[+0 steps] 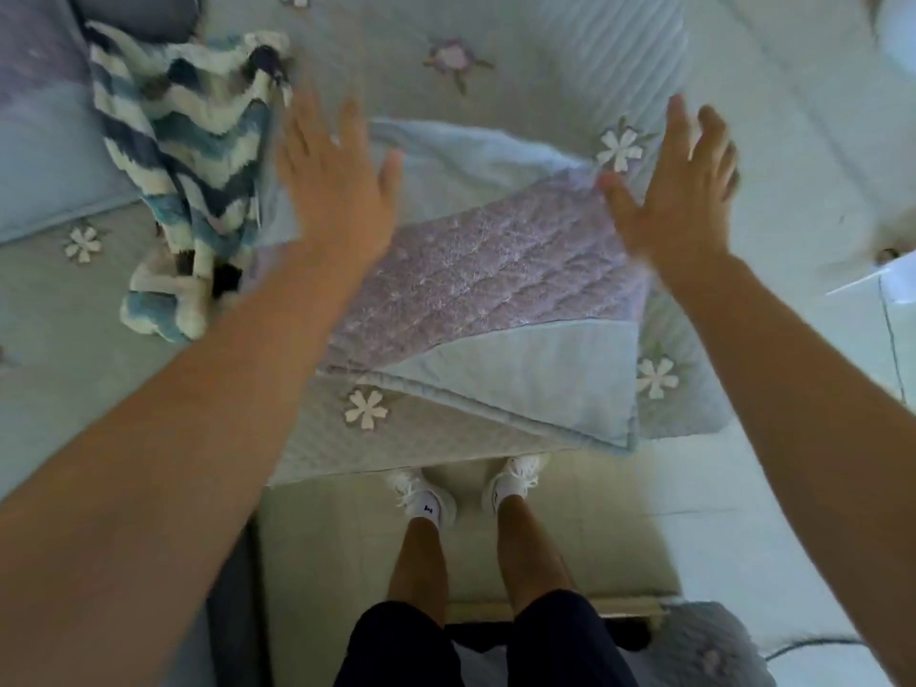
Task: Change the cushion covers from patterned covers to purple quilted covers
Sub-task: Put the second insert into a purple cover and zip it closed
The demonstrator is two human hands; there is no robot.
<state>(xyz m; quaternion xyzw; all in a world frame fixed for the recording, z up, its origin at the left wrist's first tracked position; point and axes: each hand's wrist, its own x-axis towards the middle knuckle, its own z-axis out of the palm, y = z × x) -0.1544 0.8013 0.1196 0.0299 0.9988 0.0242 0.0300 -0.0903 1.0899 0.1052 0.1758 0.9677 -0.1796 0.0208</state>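
Bedspread: the pale green quilted bedspread with white flower patches [545,66] fills the upper half of your view and runs off the frame on three sides.
Cushion: the purple quilted cushion with pale blue corners [486,285] lies on the bedspread at the near edge, in front of you. Your left forearm hides its left side.
Patterned cover: the blue-and-white zigzag fabric cover [188,156] lies crumpled to the cushion's left. Its folds are hard to read.
Left hand [337,190]: your palm faces down with the fingers straight and spread, holding nothing. Blur hides whether it touches the cushion.
Right hand [679,200]: it is spread flat by the cushion's far right corner, gripping nothing. Contact is unclear.
Shoes: your white trainers [421,498] are partly tucked under the bed edge.
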